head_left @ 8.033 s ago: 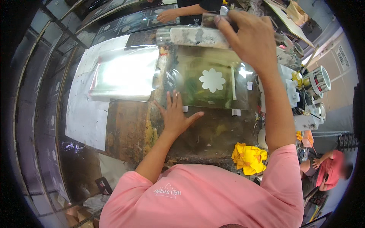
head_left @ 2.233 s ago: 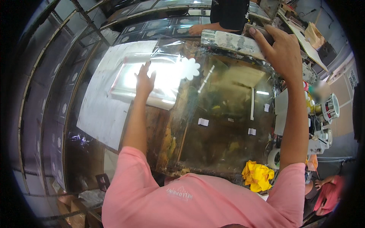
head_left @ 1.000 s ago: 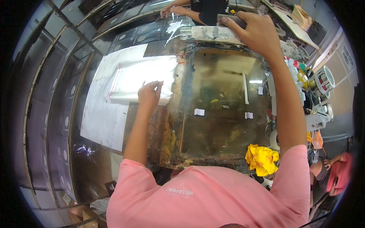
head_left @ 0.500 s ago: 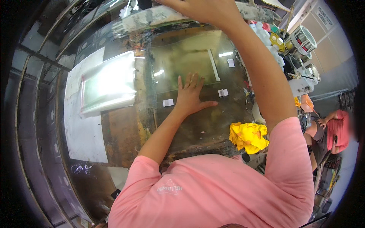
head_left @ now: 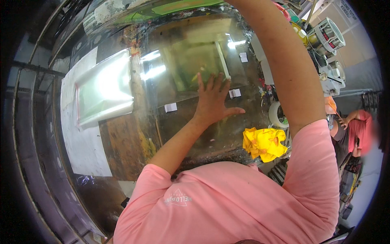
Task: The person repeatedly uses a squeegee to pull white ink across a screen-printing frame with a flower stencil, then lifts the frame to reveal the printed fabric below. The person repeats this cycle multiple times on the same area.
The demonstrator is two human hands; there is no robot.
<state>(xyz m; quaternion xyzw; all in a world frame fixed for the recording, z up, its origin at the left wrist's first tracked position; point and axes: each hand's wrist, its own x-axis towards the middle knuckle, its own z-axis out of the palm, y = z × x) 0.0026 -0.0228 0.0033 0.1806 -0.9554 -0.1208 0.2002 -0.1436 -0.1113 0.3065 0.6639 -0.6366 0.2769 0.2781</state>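
My left hand (head_left: 213,97) lies palm down with fingers spread on a dark, glossy work surface (head_left: 191,142). Its fingertips touch the near edge of a clear sheet (head_left: 174,89). A narrow white strip (head_left: 222,61) lies just beyond them. Small folded white tabs sit around the sheet: one tab (head_left: 171,107) left of the hand, another tab (head_left: 235,93) to its right, a third tab (head_left: 243,57) farther off. My right arm (head_left: 284,61) stretches to the far side, and its hand is cut off by the top edge. A green panel (head_left: 174,8) with a stained grey border shows there.
At left, a stack of shiny clear film (head_left: 105,89) rests on white paper (head_left: 85,150). A crumpled yellow cloth (head_left: 265,144) and a tape roll (head_left: 277,114) are near my right side. Buckets (head_left: 325,36) stand far right. Another person (head_left: 359,130) sits beyond.
My right hand has gone up out of view. The green panel has come into sight at the far edge. My left hand stays flat and spread; the whole view has shifted somewhat.
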